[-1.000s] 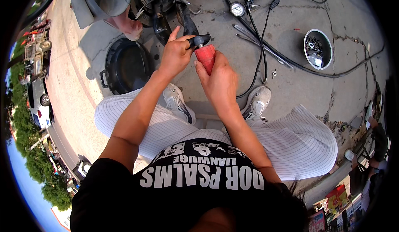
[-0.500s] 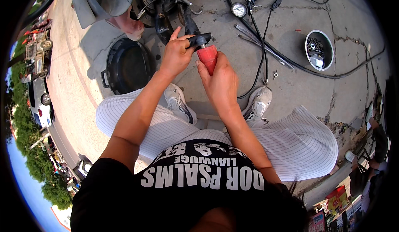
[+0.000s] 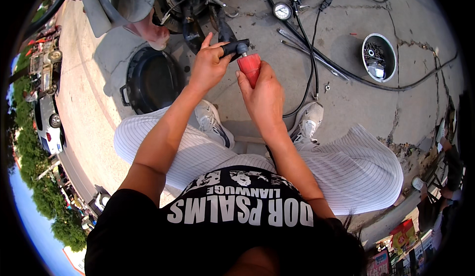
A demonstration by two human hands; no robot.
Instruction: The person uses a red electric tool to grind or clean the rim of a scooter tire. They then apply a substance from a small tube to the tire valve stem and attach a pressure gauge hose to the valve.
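My left hand (image 3: 209, 67) is closed round a short black cylindrical tool (image 3: 229, 48) with a rounded grey head, its index finger raised. My right hand (image 3: 265, 94) grips a red tapered cylinder (image 3: 250, 67), thumb along one side. A short metal piece (image 3: 243, 54) shows between the grey head and the top of the red cylinder; whether it is fixed to either one I cannot tell. Both things are held in the air in front of my knees, above the concrete.
A black basin (image 3: 153, 80) stands on the left beside greasy vehicle parts (image 3: 193, 23). On the right lie a pressure gauge (image 3: 282, 11) with black hoses, long metal bars (image 3: 316, 56), and a metal bowl (image 3: 395, 61) of small hardware. A small metal piece (image 3: 327, 86) lies near my right shoe.
The black tool and the red cylinder have shifted and turned slightly, the red cylinder a little to the right. Both hands keep their grip.
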